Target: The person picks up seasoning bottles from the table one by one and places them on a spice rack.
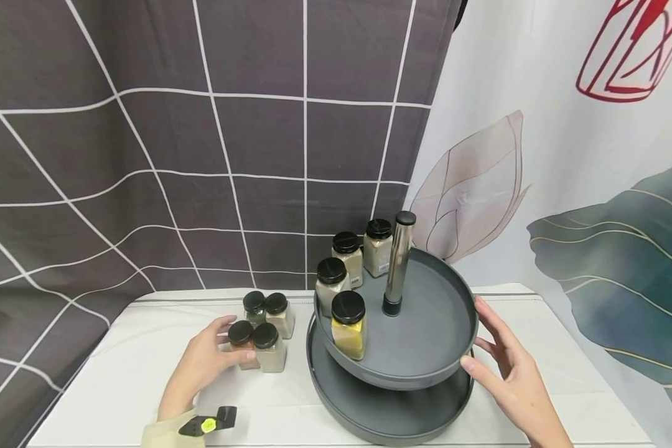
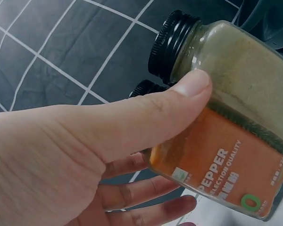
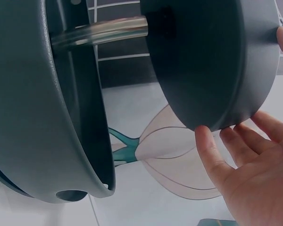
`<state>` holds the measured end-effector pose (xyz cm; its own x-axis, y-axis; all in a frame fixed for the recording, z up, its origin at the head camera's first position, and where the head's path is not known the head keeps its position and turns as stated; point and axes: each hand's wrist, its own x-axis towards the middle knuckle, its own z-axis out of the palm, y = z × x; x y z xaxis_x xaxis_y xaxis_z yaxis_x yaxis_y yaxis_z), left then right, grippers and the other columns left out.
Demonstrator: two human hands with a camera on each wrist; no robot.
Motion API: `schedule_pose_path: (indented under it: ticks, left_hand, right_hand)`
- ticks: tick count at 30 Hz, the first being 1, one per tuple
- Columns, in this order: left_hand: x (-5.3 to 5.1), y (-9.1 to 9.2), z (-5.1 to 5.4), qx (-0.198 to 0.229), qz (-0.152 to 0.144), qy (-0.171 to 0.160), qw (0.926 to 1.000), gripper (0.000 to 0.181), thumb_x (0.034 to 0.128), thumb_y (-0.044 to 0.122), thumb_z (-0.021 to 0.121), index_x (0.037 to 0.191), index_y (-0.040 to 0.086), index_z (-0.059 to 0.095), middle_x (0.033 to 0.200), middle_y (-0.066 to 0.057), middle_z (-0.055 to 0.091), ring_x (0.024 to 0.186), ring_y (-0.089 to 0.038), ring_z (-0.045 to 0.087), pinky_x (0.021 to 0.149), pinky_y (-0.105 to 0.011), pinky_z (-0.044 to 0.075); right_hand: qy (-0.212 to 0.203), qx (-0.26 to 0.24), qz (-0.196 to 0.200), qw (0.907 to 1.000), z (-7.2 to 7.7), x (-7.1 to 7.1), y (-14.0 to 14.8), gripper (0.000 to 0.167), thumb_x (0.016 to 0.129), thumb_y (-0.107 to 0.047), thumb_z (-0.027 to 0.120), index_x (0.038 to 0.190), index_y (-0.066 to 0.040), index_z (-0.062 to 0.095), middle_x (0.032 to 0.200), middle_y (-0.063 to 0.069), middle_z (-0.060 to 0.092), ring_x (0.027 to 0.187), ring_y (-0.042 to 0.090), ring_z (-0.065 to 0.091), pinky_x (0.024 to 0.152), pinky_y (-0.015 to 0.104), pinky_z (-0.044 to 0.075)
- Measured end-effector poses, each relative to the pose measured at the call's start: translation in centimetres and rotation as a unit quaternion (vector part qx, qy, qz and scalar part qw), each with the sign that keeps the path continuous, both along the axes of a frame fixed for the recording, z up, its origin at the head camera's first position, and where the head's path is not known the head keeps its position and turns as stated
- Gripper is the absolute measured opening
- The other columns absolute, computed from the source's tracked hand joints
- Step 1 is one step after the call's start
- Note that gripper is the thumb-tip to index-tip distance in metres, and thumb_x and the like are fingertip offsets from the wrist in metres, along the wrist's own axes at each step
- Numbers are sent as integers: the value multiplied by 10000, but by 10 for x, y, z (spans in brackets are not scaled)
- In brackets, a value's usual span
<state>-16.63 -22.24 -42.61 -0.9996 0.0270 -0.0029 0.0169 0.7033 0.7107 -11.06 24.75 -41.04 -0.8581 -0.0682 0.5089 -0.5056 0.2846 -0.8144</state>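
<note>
Left of the rack (image 1: pixel 434 320), the left hand (image 1: pixel 203 362) grips the pepper jar (image 1: pixel 242 340); a careless lift might knock the adjacent pale jar (image 1: pixel 270 353). The right hand (image 1: pixel 511 376), spread wide, touches the rack's right side.

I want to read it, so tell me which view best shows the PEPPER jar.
The left wrist view: the PEPPER jar is close, with its name readable. The head view shows it small, partly behind the left hand; the right wrist view doesn't show it.
</note>
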Motion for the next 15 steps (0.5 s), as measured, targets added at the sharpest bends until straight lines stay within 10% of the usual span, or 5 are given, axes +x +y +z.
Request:
schedule_pose_path:
  ticks: [15]
  left_hand:
    - [-5,-2,-14,-29,-85,-30,10000,868,674,262,925,1363,-75,519,1220,-280,648,1071,-441,645,930,-639,492]
  right_hand:
    - [155,-175,155,9996,-3,-2,0,842,793,237,649,1541,19,328,1619,140,303,1447,102,327,1006,120,409]
